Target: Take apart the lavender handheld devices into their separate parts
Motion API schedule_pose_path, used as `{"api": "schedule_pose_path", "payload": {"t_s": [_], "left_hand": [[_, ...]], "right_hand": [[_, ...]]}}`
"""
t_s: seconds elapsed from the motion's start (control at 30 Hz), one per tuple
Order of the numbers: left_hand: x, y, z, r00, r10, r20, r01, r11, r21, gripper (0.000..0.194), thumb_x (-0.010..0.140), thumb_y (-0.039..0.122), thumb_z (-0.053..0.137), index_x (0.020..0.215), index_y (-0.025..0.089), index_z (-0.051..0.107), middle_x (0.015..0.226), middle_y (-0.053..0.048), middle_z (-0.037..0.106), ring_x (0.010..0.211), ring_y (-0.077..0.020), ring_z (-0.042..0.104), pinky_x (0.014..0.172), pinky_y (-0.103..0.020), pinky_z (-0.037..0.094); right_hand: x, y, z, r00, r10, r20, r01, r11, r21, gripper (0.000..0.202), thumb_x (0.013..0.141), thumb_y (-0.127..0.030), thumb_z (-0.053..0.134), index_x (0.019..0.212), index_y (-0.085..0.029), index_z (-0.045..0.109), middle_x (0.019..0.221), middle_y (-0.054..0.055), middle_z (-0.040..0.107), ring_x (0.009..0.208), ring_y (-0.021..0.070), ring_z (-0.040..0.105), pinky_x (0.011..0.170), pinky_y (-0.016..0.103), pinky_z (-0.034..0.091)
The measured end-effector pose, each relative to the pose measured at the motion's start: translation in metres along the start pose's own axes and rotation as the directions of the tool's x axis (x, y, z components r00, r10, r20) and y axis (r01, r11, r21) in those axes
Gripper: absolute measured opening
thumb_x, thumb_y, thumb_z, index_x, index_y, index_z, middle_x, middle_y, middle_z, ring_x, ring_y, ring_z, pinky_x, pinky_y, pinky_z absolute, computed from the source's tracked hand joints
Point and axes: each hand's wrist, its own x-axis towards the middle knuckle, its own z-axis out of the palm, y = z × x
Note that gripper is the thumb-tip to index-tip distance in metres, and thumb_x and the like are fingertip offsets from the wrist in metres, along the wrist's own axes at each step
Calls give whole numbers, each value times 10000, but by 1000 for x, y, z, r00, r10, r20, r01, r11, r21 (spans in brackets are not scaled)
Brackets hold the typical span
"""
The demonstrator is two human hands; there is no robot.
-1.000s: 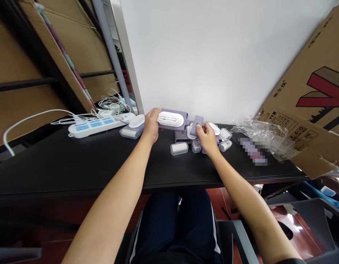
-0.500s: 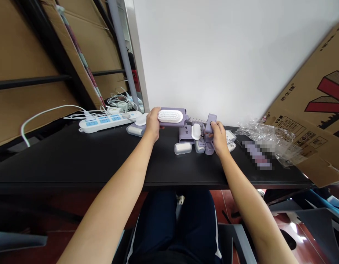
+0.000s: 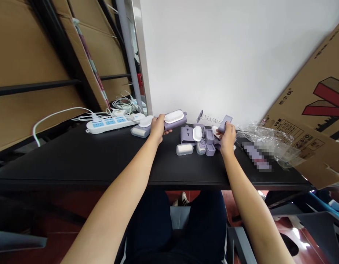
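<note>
My left hand (image 3: 157, 129) grips the end of a purple brush (image 3: 173, 119) with a white oval bristled face turned up, held above the black table. Beside it lies a purple and clear piece with a white oval top (image 3: 143, 126). My right hand (image 3: 228, 137) is closed on a small purple case (image 3: 225, 124), tilted. A thin coiled cord (image 3: 212, 119) stretches left from near that case to a small dark purple tab (image 3: 200, 116) in the air. Below and between the hands lie a purple holder (image 3: 188, 135), a clear-cased white roller (image 3: 184, 149) and several other purple pieces.
A white power strip (image 3: 111, 123) with cables stands at the left of the black table (image 3: 117, 157). Crumpled clear plastic wrap (image 3: 271, 137) and a blurred-out flat item (image 3: 257, 156) lie right, beside a large cardboard box (image 3: 304, 110). A white wall (image 3: 219, 55) rises behind.
The bristled brush has tilted and dropped slightly in my left hand. My right hand has moved right with the purple case, and the coiled cord with its tab now shows raised above the table.
</note>
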Motion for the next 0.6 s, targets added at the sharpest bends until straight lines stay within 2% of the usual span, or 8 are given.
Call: {"api": "schedule_pose_path", "payload": {"t_s": [0.1,0.2,0.27,0.37,0.43,0.53,0.6], "left_hand": [[-3,-4,2,999,-34,7,34,996,77,293,862,423,649,1035,231,512,723,2,621,472,-164,643,465,-259,505],[-3,-8,1,999,27,-45,-18,980,199,446,863,418,687,1192,261,430,853,-20,647,491,-200,667,522,-346,570],[-4,-8,-2,995,92,-28,-77,937,341,464,892,432,646,1262,272,418,894,-46,669,484,-235,669,544,-392,572],[-8,-4,-7,988,150,40,-147,817,557,421,934,439,562,1304,270,455,761,-37,680,505,-295,676,619,-428,556],[-11,0,-10,978,194,74,-192,707,681,317,945,451,527,1203,265,532,633,-25,648,529,-323,672,673,-441,529],[-11,3,-14,953,265,144,-270,538,798,208,929,493,539,911,289,576,541,-27,618,525,-320,645,688,-432,478],[-8,1,-17,946,256,199,-306,501,809,229,897,508,580,813,296,558,506,-19,619,469,-296,616,639,-405,446]], "right_hand": [[3,2,-1,1000,4,-23,-4,1000,4,449,875,-708,590,928,-270,509,713,-42,652,597,154,609,535,277,388],[4,5,-1,1000,-9,-11,9,1000,-7,465,880,-726,588,921,-271,503,727,-40,658,602,153,613,548,277,405],[5,6,-1,1000,-21,-6,20,1000,-12,464,884,-725,595,927,-272,507,731,-41,661,604,151,614,549,275,411],[5,7,-1,999,-37,-6,37,999,3,423,899,-683,599,922,-267,522,731,-44,660,586,138,596,547,270,416],[4,6,-1,999,-43,0,43,999,11,398,908,-657,594,911,-263,533,727,-43,659,574,132,582,547,271,421],[3,5,0,999,-38,4,38,999,0,403,915,-664,580,894,-263,537,718,-42,657,564,132,565,548,279,426],[3,5,0,1000,-29,12,29,1000,-9,419,920,-684,571,891,-267,534,705,-46,653,563,139,563,556,287,434]]}}
